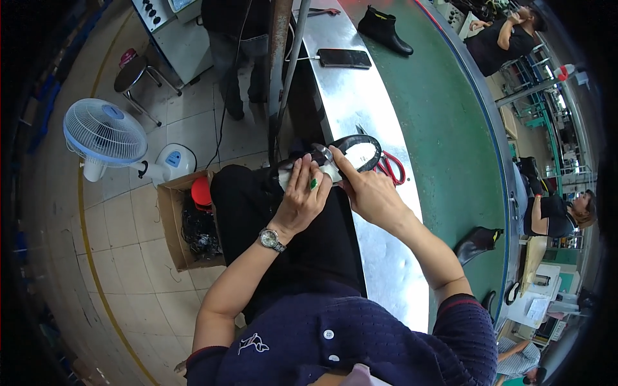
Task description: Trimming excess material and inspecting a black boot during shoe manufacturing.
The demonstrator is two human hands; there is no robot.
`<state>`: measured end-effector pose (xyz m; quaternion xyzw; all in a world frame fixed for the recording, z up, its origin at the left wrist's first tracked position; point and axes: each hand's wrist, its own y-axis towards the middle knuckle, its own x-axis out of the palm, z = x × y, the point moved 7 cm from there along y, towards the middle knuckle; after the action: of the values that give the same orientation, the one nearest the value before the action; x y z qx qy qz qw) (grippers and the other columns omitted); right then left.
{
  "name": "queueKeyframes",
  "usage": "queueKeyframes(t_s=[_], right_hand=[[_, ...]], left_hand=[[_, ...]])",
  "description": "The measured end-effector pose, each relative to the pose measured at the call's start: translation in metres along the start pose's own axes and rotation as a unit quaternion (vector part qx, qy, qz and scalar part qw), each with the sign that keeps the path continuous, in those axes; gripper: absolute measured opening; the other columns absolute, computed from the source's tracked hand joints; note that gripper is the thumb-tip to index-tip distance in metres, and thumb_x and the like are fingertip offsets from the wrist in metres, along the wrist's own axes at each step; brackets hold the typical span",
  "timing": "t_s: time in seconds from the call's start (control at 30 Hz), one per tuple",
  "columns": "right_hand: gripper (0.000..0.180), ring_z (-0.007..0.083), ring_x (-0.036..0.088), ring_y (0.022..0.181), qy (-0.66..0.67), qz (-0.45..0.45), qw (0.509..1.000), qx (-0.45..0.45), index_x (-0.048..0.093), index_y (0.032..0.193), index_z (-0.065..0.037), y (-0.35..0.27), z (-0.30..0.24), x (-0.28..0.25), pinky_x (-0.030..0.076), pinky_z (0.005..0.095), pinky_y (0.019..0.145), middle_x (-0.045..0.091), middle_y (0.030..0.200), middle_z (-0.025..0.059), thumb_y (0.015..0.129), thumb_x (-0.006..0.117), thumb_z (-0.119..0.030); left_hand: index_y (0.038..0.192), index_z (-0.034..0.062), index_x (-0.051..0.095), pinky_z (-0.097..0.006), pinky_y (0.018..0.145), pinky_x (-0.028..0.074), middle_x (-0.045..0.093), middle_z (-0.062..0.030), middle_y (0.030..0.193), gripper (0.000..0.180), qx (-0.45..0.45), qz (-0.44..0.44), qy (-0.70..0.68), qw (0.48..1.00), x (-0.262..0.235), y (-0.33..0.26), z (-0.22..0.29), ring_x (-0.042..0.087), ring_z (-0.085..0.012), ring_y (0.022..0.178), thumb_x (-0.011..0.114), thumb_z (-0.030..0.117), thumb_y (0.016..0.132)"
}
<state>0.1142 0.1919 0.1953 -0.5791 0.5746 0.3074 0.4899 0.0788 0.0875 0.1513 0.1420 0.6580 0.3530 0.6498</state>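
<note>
A black shoe with a white oval face lies across my lap and the metal tabletop edge; its lower part is hidden under my fingers. My left hand presses on its left end, fingers straight and close together, a green band on one finger and a watch on the wrist. From the right, my right hand grips the shoe's near side, index finger extended along the top and thumb below. Something shiny and dark shows between the fingertips, too small to name. Red-handled scissors lie just right of the shoe.
A phone with a cable lies on the metal table. Black boots stand on the green belt beyond. At left are a fan, a stool and a cardboard box. A rusty post rises ahead; other people work around.
</note>
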Motion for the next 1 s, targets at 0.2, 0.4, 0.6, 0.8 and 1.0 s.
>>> queueKeyframes(t_s=[0.2,0.4,0.6,0.8,1.0], right_hand=[[0.068,0.0409,0.061,0.056,0.024,0.089,0.996,0.019,0.024,0.149,-0.014,-0.005,-0.003,0.010,0.047,0.0510,0.055,0.061,0.061,0.0212,0.089,0.057,-0.013],[0.068,0.0414,0.061,0.057,0.054,0.081,0.995,0.004,0.023,0.149,-0.013,-0.005,-0.021,-0.010,0.047,0.0517,0.056,0.060,0.061,0.0223,0.090,0.056,-0.013],[0.065,0.0376,0.060,0.054,0.010,0.031,0.999,-0.012,0.023,0.149,-0.011,0.007,-0.020,0.005,0.045,0.0471,0.053,0.058,0.059,0.0195,0.092,0.055,-0.012],[0.069,0.0397,0.060,0.056,0.048,0.078,0.996,0.002,0.020,0.150,-0.009,0.003,-0.025,0.022,0.045,0.0486,0.055,0.059,0.061,0.0203,0.091,0.056,-0.010],[0.071,0.0421,0.060,0.059,0.119,0.113,0.986,-0.034,0.018,0.150,-0.008,0.006,-0.042,-0.006,0.045,0.0515,0.055,0.061,0.064,0.0233,0.090,0.057,-0.011]], left_hand=[[0.115,-0.0059,0.055,-0.048,0.106,0.041,0.056,-0.0233,0.117,0.033,-0.065,-0.013,-0.072,0.995,-0.005,0.004,-0.004,0.052,-0.0418,0.121,0.063,0.002,0.084],[0.127,-0.0054,0.051,-0.043,0.106,0.039,0.053,-0.0201,0.125,0.067,-0.135,-0.183,0.020,0.974,-0.040,0.012,-0.036,0.053,-0.0365,0.116,0.078,0.009,0.067],[0.121,-0.0069,0.054,-0.044,0.107,0.039,0.055,-0.0244,0.125,0.059,-0.116,-0.147,-0.012,0.982,-0.032,-0.001,-0.039,0.053,-0.0373,0.117,0.077,0.006,0.067],[0.122,-0.0059,0.052,-0.044,0.106,0.040,0.059,-0.0235,0.121,0.063,-0.148,-0.129,-0.092,0.976,-0.039,0.003,-0.042,0.055,-0.0360,0.116,0.079,0.004,0.065],[0.119,-0.0022,0.050,-0.044,0.106,0.041,0.063,-0.0192,0.114,0.065,-0.172,-0.119,-0.118,0.971,-0.043,0.000,-0.050,0.058,-0.0339,0.112,0.081,0.004,0.063]])
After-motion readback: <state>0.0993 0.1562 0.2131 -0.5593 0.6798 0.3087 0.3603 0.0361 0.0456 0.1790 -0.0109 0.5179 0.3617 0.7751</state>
